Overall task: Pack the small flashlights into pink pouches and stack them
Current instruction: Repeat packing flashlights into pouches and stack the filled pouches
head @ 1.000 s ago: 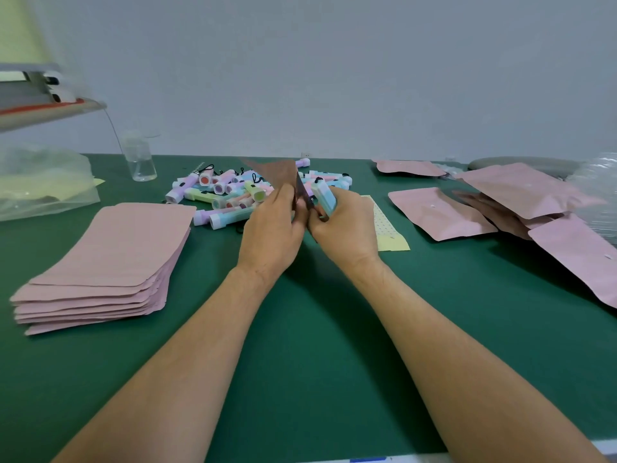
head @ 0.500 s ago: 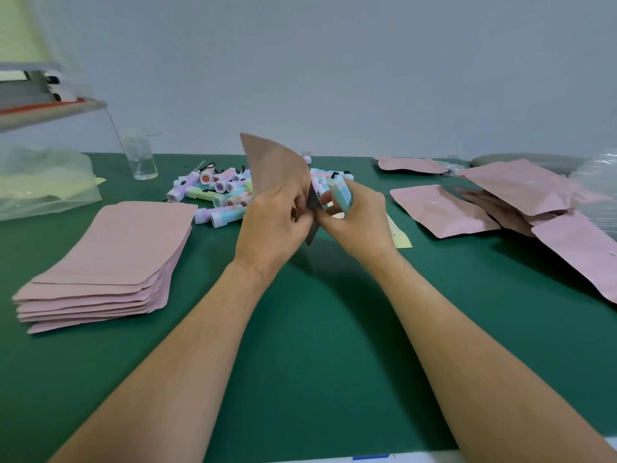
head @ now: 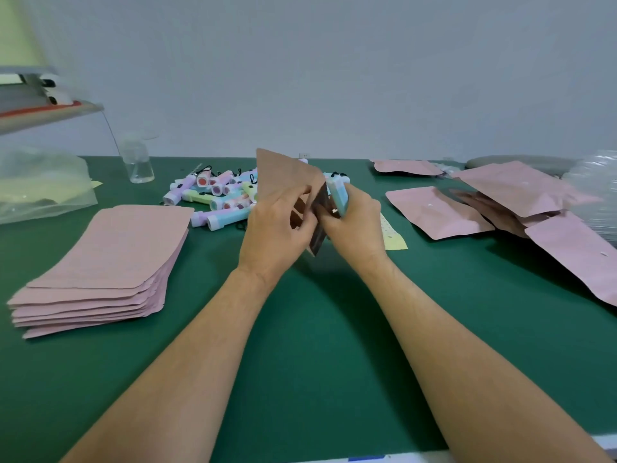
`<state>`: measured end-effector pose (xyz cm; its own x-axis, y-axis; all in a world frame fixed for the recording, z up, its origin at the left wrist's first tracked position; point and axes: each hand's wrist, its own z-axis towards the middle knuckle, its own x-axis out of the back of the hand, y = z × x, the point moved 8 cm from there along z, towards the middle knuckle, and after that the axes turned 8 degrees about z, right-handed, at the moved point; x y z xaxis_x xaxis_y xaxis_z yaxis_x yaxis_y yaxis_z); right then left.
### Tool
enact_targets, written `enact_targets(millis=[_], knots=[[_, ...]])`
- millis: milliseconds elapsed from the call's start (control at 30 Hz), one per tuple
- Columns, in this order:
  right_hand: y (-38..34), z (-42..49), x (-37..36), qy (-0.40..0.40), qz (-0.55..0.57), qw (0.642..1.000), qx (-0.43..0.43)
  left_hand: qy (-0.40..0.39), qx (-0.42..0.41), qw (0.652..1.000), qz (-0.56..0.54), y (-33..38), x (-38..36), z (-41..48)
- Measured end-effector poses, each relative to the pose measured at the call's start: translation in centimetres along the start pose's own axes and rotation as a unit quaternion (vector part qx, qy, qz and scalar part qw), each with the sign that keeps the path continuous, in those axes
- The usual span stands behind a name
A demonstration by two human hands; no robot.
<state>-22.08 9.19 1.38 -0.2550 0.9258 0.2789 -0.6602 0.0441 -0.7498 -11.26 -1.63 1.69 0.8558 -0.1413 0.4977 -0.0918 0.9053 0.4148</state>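
Observation:
My left hand (head: pixel 277 228) pinches a pink pouch (head: pixel 283 175) held upright above the table's middle, its mouth turned toward my right hand. My right hand (head: pixel 355 222) grips a light blue flashlight (head: pixel 337 195) and also touches the pouch's open edge. Behind the hands lies a heap of pastel flashlights (head: pixel 217 192). A stack of flat empty pouches (head: pixel 110 255) sits at the left. Filled pouches (head: pixel 521 195) lie scattered at the right.
A clear plastic cup (head: pixel 137 162) stands at the back left beside a clear plastic bag (head: pixel 40 185). A yellow slip of paper (head: pixel 392 233) lies right of my hands. Crumpled clear plastic (head: pixel 594 182) sits at the far right. The green table (head: pixel 317 345) ends close to me.
The pouch was lifted from low and flat to upright, and both hands rose slightly. The blue flashlight came up against the pouch's opening.

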Motion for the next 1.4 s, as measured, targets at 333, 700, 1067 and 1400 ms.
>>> enact_targets(millis=[333,700,1067,1400], knots=[[-0.8,-0.4,-1.1,-0.031,-0.068,0.995,0.061,-0.1,0.117,0.987,-0.051,-1.7,-2.5,-0.6],[-1.3,-0.6,0.0,0.021,-0.096,0.994,0.04,0.022,0.148,0.988,-0.044,-1.6,0.1,-0.4],[-1.6,-0.4,0.3,0.034,-0.125,0.991,0.041,0.019,0.263,0.963,-0.051,-4.0,0.9,-0.6],[0.6,1.0,1.8,-0.008,0.052,0.996,-0.068,-0.135,-0.047,0.988,-0.056,0.6,-0.1,-0.6]])
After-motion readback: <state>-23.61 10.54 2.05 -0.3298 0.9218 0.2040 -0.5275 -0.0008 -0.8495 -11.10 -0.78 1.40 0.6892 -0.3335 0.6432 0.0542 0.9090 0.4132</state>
